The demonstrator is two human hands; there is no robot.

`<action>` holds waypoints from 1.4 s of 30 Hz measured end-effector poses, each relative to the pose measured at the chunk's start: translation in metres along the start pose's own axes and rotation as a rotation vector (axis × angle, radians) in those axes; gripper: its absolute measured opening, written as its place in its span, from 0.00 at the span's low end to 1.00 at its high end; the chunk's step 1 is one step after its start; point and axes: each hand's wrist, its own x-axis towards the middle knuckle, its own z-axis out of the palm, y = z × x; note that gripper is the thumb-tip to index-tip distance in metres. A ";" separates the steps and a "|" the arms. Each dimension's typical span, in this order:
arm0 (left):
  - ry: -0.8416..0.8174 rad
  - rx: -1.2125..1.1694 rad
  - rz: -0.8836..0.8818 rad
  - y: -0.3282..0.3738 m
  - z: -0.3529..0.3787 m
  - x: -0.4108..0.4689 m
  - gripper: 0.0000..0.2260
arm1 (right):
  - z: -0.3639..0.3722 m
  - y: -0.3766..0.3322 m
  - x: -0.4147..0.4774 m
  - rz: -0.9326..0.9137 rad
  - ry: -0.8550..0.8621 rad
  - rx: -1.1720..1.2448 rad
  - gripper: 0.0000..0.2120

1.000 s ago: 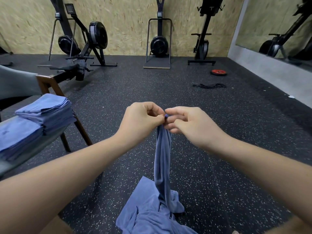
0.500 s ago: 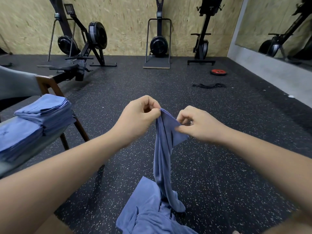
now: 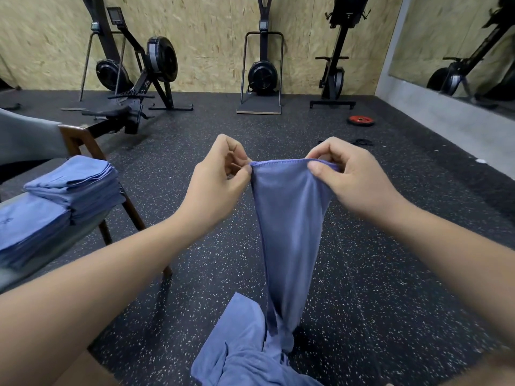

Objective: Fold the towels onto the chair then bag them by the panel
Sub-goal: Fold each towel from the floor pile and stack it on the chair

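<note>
A blue towel (image 3: pixel 289 218) hangs in front of me, its stitched top edge stretched level between both hands. My left hand (image 3: pixel 220 179) pinches the left corner of that edge. My right hand (image 3: pixel 342 176) pinches the edge further right, thumb in front. The towel's lower end trails onto a loose heap of blue towels (image 3: pixel 245 349) on the floor at the bottom. On the left, two stacks of folded blue towels (image 3: pixel 72 185) sit on the chair (image 3: pixel 80 140) seat.
Dark speckled rubber floor (image 3: pixel 390 274) spreads all around. Exercise machines (image 3: pixel 262 68) line the far wood-panel wall (image 3: pixel 209 32). A red weight plate (image 3: pixel 361 120) and a black band (image 3: pixel 361 142) lie on the floor at right. A mirror wall (image 3: pixel 459 51) runs along the right.
My hands were together pinching one bunched corner. They have drawn apart, the right sliding along the top edge, and the towel now spreads out between them and sits slightly higher.
</note>
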 end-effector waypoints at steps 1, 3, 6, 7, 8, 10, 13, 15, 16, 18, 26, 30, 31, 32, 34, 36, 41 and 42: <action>-0.011 -0.020 0.004 0.001 0.000 0.000 0.08 | -0.001 -0.001 -0.001 0.006 -0.025 -0.032 0.06; -0.065 -0.047 0.017 0.005 0.002 -0.002 0.09 | -0.001 -0.005 -0.004 0.026 -0.102 -0.112 0.10; -0.179 -0.049 0.051 0.009 0.009 -0.007 0.11 | 0.006 -0.010 -0.010 -0.028 -0.216 -0.187 0.14; -0.207 -0.040 0.062 0.010 0.012 -0.009 0.11 | 0.009 -0.012 -0.011 -0.044 -0.246 -0.179 0.16; -0.231 -0.035 0.074 0.011 0.015 -0.010 0.11 | 0.013 -0.013 -0.012 -0.047 -0.271 -0.155 0.16; -0.263 -0.036 0.087 0.014 0.019 -0.013 0.11 | 0.018 -0.013 -0.014 -0.019 -0.313 -0.089 0.12; -0.265 -0.056 0.080 0.012 0.021 -0.013 0.10 | 0.024 -0.010 -0.014 -0.015 -0.328 -0.031 0.05; -0.255 -0.078 0.070 0.008 0.023 -0.012 0.10 | 0.025 -0.008 -0.013 -0.015 -0.318 -0.013 0.04; -0.248 -0.103 0.065 0.006 0.024 -0.013 0.10 | 0.026 -0.007 -0.012 -0.014 -0.312 -0.005 0.04; -0.230 -0.171 0.042 0.002 0.027 -0.015 0.09 | 0.025 -0.005 -0.012 -0.023 -0.301 -0.004 0.05; -0.265 -0.238 -0.043 -0.013 0.037 -0.026 0.06 | 0.016 -0.001 -0.004 -0.070 -0.244 -0.036 0.06; -0.289 -0.284 -0.061 -0.017 0.042 -0.028 0.05 | 0.011 -0.006 -0.002 -0.084 -0.216 0.001 0.04; -0.298 -0.296 -0.065 -0.018 0.044 -0.028 0.06 | 0.011 -0.007 -0.003 -0.088 -0.211 0.001 0.04; -0.311 -0.304 -0.070 -0.018 0.046 -0.029 0.06 | 0.010 -0.007 -0.003 -0.091 -0.208 -0.001 0.04; -0.352 -0.300 -0.081 -0.021 0.051 -0.031 0.06 | 0.009 -0.009 -0.003 -0.094 -0.203 -0.011 0.04; -0.399 -0.262 -0.069 -0.025 0.054 -0.032 0.03 | 0.009 -0.011 -0.004 -0.095 -0.203 -0.012 0.04; -0.462 -0.050 -0.011 -0.036 0.061 -0.036 0.08 | 0.006 -0.011 -0.001 -0.112 -0.137 0.039 0.06; -0.465 0.002 -0.004 -0.039 0.062 -0.037 0.10 | 0.005 -0.010 0.000 -0.111 -0.122 0.049 0.06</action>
